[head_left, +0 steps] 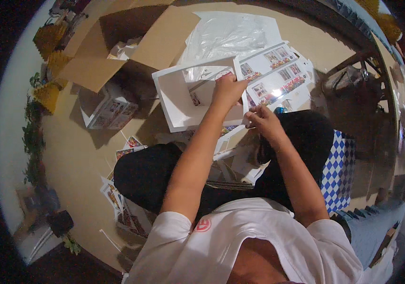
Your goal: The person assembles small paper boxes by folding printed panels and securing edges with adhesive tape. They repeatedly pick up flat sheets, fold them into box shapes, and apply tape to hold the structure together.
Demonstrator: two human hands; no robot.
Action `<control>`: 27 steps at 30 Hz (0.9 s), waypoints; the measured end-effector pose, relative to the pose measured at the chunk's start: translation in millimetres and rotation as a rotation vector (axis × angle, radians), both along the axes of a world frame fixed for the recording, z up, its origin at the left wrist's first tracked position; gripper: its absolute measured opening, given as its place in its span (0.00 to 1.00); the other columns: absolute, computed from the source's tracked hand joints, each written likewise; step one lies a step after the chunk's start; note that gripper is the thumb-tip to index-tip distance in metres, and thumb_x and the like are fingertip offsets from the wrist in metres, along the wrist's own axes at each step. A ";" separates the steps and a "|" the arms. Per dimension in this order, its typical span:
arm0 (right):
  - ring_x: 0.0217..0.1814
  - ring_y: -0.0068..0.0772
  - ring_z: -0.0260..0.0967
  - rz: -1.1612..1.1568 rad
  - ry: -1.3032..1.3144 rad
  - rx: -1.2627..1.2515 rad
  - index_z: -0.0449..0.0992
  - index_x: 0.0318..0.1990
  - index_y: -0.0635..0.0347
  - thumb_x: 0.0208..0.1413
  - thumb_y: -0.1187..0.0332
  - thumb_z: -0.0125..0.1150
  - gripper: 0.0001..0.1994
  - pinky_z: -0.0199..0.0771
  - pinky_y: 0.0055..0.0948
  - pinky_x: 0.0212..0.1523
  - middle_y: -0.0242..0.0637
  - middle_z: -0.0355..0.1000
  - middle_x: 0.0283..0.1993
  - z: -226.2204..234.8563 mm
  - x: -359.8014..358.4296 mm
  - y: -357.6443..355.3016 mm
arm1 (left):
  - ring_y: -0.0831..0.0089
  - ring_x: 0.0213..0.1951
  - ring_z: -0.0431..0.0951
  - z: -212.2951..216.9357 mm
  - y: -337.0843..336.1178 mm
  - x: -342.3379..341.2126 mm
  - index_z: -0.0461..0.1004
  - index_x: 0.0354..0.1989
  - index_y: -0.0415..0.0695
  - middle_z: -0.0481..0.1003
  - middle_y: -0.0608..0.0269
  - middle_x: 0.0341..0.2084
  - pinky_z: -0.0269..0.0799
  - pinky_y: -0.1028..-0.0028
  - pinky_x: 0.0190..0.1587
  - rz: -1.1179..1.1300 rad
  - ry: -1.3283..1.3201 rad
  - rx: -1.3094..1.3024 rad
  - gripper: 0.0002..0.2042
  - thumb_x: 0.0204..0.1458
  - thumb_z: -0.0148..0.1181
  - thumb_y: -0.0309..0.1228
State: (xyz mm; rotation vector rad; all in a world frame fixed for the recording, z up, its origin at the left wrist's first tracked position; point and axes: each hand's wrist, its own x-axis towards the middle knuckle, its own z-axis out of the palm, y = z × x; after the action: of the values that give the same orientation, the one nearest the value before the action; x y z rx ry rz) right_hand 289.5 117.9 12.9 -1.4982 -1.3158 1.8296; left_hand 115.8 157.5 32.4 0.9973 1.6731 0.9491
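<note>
The left hand (231, 91) reaches into a white box (171, 94), finger grip impossible to tell, while the right hand (265, 122) has fingers pinching the box's near right corner.

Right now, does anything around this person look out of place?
Nothing clearly spilled or damaged, but it looks untidy: clear plastic lies rumpled beyond the white box, and printed sheets lie at crooked angles beside the person's left leg rather than neatly stacked.
</note>
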 end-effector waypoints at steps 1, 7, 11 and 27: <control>0.34 0.28 0.73 0.005 0.005 0.072 0.62 0.60 0.60 0.55 0.62 0.63 0.27 0.73 0.26 0.31 0.40 0.71 0.34 -0.9 0.8 -10.0 | 0.65 0.21 0.80 -1.1 -5.9 1.8 0.78 0.30 0.38 0.78 0.54 0.21 0.74 0.69 0.28 -0.065 0.048 -0.027 0.14 0.42 0.55 0.37; 0.34 0.28 0.73 0.006 0.332 -0.058 0.48 0.68 0.59 0.57 0.65 0.62 0.36 0.73 0.26 0.34 0.42 0.72 0.34 5.4 -13.6 -33.0 | 0.63 0.26 0.76 11.4 -25.2 -4.9 0.73 0.25 0.37 0.74 0.50 0.20 0.69 0.65 0.33 -0.199 0.190 0.017 0.12 0.44 0.53 0.36; 0.35 0.28 0.73 0.005 0.096 0.092 0.56 0.61 0.62 0.57 0.69 0.59 0.27 0.74 0.28 0.35 0.39 0.72 0.38 -11.2 -14.5 -34.1 | 0.71 0.25 0.71 -9.7 -32.8 -11.3 0.72 0.27 0.36 0.72 0.54 0.19 0.67 0.68 0.32 -0.296 0.065 -0.006 0.12 0.46 0.51 0.34; 0.39 0.25 0.69 -0.492 0.031 0.289 0.74 0.43 0.63 0.59 0.61 0.56 0.14 0.68 0.25 0.42 0.35 0.74 0.38 -45.4 -18.6 -4.1 | 0.81 0.29 0.69 -61.7 -71.2 31.5 0.72 0.37 0.37 0.73 0.68 0.27 0.65 0.78 0.32 -0.152 -0.309 0.051 0.08 0.53 0.55 0.28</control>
State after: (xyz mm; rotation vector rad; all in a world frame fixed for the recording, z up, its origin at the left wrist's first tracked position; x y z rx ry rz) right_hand 270.9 113.8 -32.4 -1.4656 -1.0252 1.2886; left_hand 147.3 86.3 -29.3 0.9438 1.3049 0.9929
